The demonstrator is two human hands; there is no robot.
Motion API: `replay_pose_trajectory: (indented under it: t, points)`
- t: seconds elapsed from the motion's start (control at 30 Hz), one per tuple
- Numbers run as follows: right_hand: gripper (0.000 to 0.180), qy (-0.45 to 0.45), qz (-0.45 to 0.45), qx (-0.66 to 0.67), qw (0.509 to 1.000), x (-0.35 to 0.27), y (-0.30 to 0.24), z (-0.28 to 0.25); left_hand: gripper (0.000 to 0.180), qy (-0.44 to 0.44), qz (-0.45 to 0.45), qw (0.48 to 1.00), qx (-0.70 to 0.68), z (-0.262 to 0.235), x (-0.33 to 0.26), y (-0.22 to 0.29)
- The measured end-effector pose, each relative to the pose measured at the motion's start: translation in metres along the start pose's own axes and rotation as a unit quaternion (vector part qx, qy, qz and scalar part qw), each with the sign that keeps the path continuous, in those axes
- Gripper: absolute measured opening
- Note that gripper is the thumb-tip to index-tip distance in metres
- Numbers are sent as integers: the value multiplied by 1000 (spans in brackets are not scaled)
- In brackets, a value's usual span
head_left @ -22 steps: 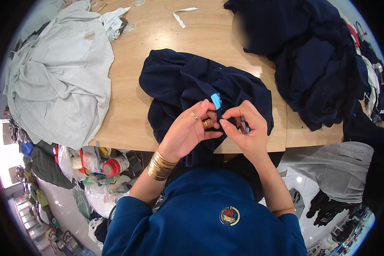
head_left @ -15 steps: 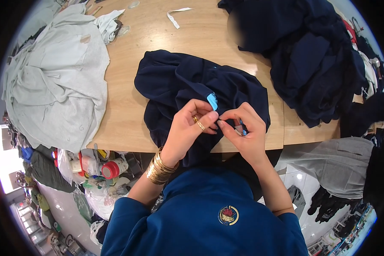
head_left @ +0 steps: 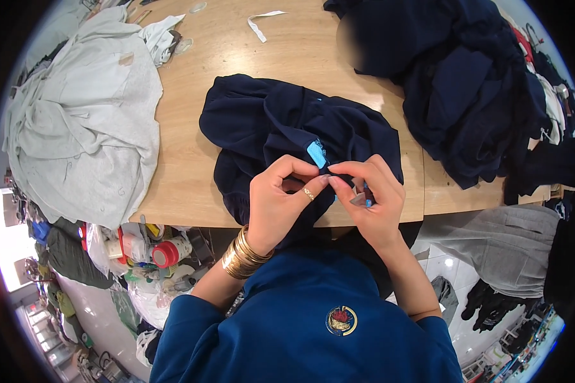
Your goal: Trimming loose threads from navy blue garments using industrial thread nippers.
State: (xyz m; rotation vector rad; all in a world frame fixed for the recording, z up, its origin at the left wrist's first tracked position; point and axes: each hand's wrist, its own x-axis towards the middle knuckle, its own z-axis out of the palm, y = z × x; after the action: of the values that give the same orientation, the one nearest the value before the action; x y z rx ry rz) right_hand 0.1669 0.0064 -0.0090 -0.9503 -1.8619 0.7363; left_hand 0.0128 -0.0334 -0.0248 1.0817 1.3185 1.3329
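A dark navy garment [head_left: 268, 121] lies bunched on the wooden table [head_left: 185, 185] near its front edge. A small light-blue label [head_left: 316, 153] shows on the cloth. My left hand [head_left: 278, 201], with a ring and gold bangles at the wrist, pinches the navy cloth just below the label. My right hand [head_left: 367, 198] pinches the same fold from the right, fingertips meeting the left hand's. A small dark object sits between the right hand's fingers; I cannot tell what it is.
A pale grey garment [head_left: 76, 121] spreads over the table's left side. A heap of dark navy clothes [head_left: 466, 83] fills the right. A white strip [head_left: 262, 22] lies at the far edge. Bottles and bags [head_left: 147, 249] sit below the table's left front; grey cloth [head_left: 511, 242] hangs at right.
Both hands have stayed together on the navy garment; the fingertips have shifted slightly along the fold below the blue label. The garment has barely moved.
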Motion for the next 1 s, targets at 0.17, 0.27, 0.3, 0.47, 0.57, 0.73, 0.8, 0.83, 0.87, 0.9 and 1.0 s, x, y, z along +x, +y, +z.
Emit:
replay_pose_trajectory:
  t: [0.17, 0.27, 0.3, 0.47, 0.57, 0.73, 0.8, 0.83, 0.87, 0.9, 1.0]
  points:
    - [28, 6, -26, -19, 999, -1, 2, 4, 11, 6, 67, 991, 114, 2, -2, 6]
    - [26, 2, -23, -16, 1000, 0, 0, 2, 14, 26, 113, 981, 155, 3, -2, 7]
    - [25, -1, -9, -5, 1000, 1, -1, 2, 14, 18, 112, 981, 160, 3, -2, 8]
    - [20, 3, 62, 42, 997, -3, 2, -5, 15, 18, 116, 978, 172, 2, -1, 11]
    - [21, -8, 77, 68, 995, -5, 4, -9, 15, 24, 122, 977, 173, 2, -1, 10]
    - [20, -53, 164, 68, 983, -6, -4, -17, 14, 25, 131, 977, 163, 1, 1, 8]
    - [19, -24, 150, 67, 986, -5, -1, -15, 14, 33, 129, 979, 155, 2, 1, 8]
    - [21, 5, 135, 65, 989, -4, 0, -14, 14, 40, 126, 980, 146, 2, 1, 9]
    - [21, 5, 135, 64, 989, -3, 2, -17, 14, 40, 126, 981, 145, 2, 1, 9]
    - [23, -38, 78, -37, 996, -3, 6, -23, 14, 38, 127, 980, 148, 2, 1, 10]
    - [27, -75, 14, -154, 985, -5, 9, -23, 13, 34, 130, 979, 156, 1, 0, 12]
